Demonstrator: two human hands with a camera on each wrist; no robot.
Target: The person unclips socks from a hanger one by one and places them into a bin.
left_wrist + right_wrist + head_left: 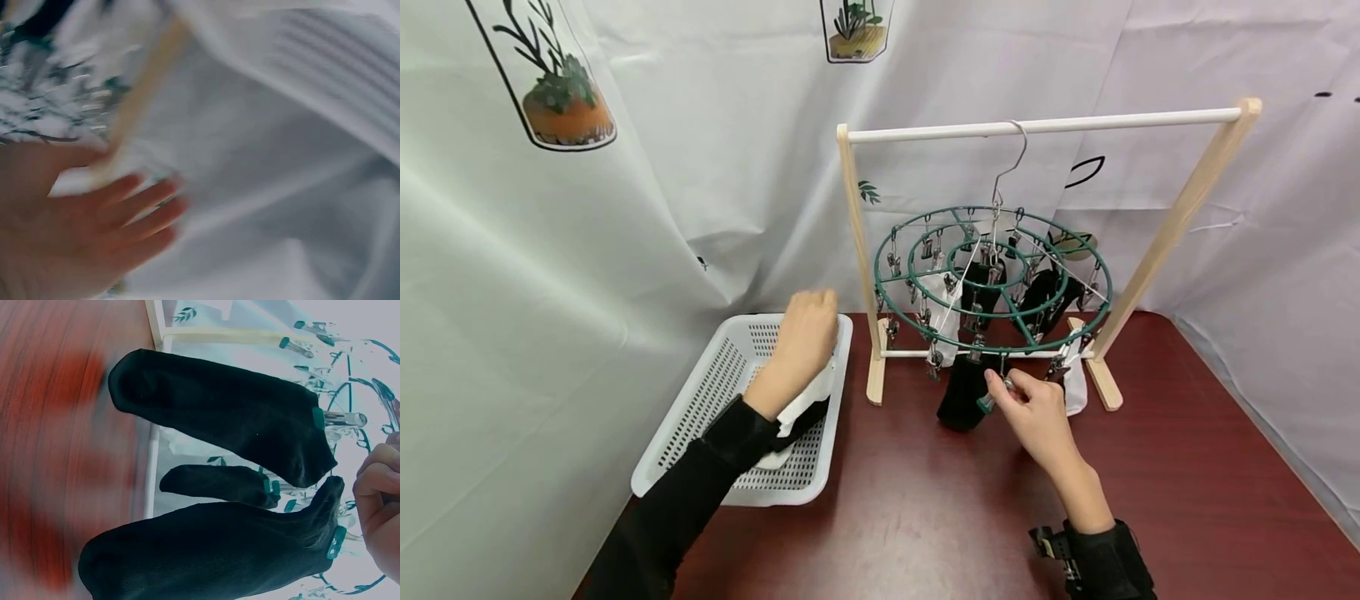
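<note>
My right hand (1037, 417) pinches a metal clip (987, 403) with a green tip at the near rim of the round green drying rack (917, 323). Beside that hand a black sock (961, 396) hangs from another clip. Several more socks hang around the rack, among them a white sock (942, 312) and another white sock (1077, 385). The right wrist view has black socks, one sock (212, 406) gripped by a green-tipped clip. Over the white basket (844, 367) is my left hand (805, 333); blurred in its wrist view, its fingers (140, 215) look loosely extended and hold nothing.
In the basket lie white and black socks (811, 417), partly behind the left forearm. The rack hangs by a metal hook (1021, 150) from a white rod (1120, 122) on a wooden stand (1180, 218). White printed cloth (737, 125) hangs behind the dark red table (910, 517).
</note>
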